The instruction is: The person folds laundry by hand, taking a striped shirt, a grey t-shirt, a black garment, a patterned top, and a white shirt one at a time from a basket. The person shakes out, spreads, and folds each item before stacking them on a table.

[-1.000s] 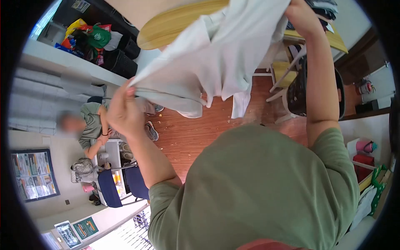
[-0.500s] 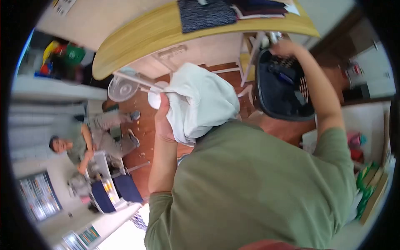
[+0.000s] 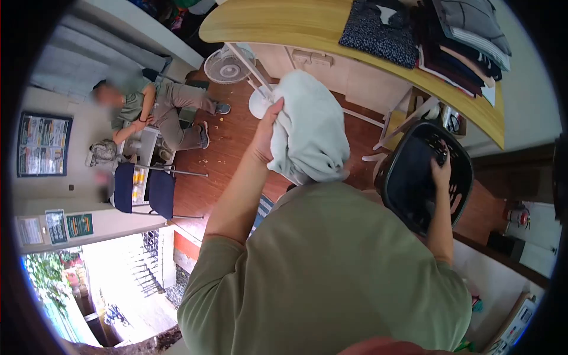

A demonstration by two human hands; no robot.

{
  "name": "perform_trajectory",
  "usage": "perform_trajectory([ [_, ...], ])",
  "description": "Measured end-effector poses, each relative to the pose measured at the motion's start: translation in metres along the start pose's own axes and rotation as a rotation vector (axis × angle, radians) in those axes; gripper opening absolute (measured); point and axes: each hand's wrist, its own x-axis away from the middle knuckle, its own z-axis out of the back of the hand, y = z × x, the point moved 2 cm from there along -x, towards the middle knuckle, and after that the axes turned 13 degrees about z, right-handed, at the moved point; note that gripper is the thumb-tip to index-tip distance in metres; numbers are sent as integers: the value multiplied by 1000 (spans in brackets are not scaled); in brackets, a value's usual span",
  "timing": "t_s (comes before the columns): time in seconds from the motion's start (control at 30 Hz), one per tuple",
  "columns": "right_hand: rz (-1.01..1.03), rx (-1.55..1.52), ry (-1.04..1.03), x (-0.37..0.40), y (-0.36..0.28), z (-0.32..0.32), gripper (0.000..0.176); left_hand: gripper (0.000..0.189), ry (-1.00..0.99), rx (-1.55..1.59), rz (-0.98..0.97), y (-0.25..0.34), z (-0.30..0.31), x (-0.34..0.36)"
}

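A bundled white cloth [image 3: 310, 127] hangs from my left hand [image 3: 269, 133], whose thumb lies over its edge and whose other fingers are hidden beneath it. At the right, my right hand [image 3: 441, 173] reaches inside a black laundry basket [image 3: 393, 195]. Its fingers are closed around something dark that I cannot make out, near the basket's far wall. Dark cloth [image 3: 417, 171] lies in the basket.
Ahead is a wooden table [image 3: 284, 23] bearing a folded patterned cloth [image 3: 378, 35] and a stack of folded clothes [image 3: 461, 47]. A fan [image 3: 228, 65] stands under its left end. A seated person [image 3: 142, 109] and folding chairs [image 3: 161, 192] are at left.
The view has turned, so the table and person appear shifted. My right hand has gone from the basket's far rim down into it. The white cloth remains in my left hand.
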Motion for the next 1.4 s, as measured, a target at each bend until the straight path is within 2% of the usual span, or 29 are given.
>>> perform_trajectory([
  [0.07,-211,-476,13,-28,-70,5,52,59,116,-252,-2,17,-1,0],
  [0.1,-187,-584,28,-43,-116,4,49,55,146,-264,44,22,-12,1],
  [0.2,-23,-827,13,-86,-213,-18,41,51,149,-418,-39,39,-32,-10],
  [0.27,15,-915,-71,-110,-277,-28,32,50,54,-435,-82,53,-40,-19],
  [0.33,7,-778,-283,-117,-327,-39,30,53,8,-448,-102,71,-57,-21],
  [0.4,15,-595,-555,-105,-351,-55,37,49,0,-405,-159,93,-86,-6],
  [0.43,122,-495,-571,-98,-347,-63,44,47,-6,-385,-183,103,-98,2],
  [0.47,29,-524,-572,-92,-339,-65,46,48,-43,-403,-270,114,-105,9],
  [0.53,-152,-581,-575,-79,-309,-63,50,46,-649,-271,24,150,-106,13],
  [0.57,-2,-569,-443,-70,-285,-67,56,43,-349,-458,-443,178,-91,8],
  [0.6,-79,-530,-474,-65,-278,-57,56,41,-19,-620,-905,195,-81,8],
  [0.63,-156,-494,-509,-54,-277,-48,57,38,-63,-523,-889,189,-101,21],
  [0.67,-233,-461,-544,-44,-273,-40,58,39,-203,-492,-799,176,-124,30],
  [0.73,-112,-291,-434,-32,-247,-22,63,41,-472,-425,-618,145,-166,44],
  [0.77,-48,-205,-379,-30,-233,-11,66,47,-393,-412,-578,145,-162,41],
  [0.8,-167,-267,-488,-33,-223,3,80,59,-254,-444,-491,130,-172,46],
  [0.83,33,-55,-449,-34,-202,12,88,73,-276,-614,-488,116,-171,46],
  [0.87,238,154,-401,-38,-189,14,96,38,-407,-420,-130,128,-141,30],
  [0.9,106,-152,-282,-55,-198,13,101,45,-37,-538,-329,106,-146,26],
  [0.93,-35,-455,-165,-76,-218,7,106,46,-30,-514,-262,83,-153,29],
  [0.97,74,-682,-93,-97,-241,-7,110,51,-76,-601,-259,75,-151,25],
  [1.0,202,-763,-156,-118,-272,-22,110,57,-121,-688,-253,69,-144,22],
  [1.03,356,-589,-113,-134,-304,-30,80,56,-145,-712,-264,69,-137,24],
  [1.1,118,-854,-110,-163,-320,-39,52,53,-180,-765,-286,83,-113,35],
  [1.13,1,-982,-115,-177,-331,-42,38,60,-279,-729,-198,98,-79,39],
  [1.2,192,-1112,62,-202,-353,-15,13,60,-102,-1019,-436,92,-3,39],
  [1.27,263,-1050,107,-214,-365,6,17,58,56,-1825,-225,42,29,27],
  [1.33,242,-942,122,-217,-368,13,19,49,115,-1468,23,-4,118,-5],
  [1.4,140,-756,131,-213,-351,15,23,50,525,-991,-177,20,164,10],
])
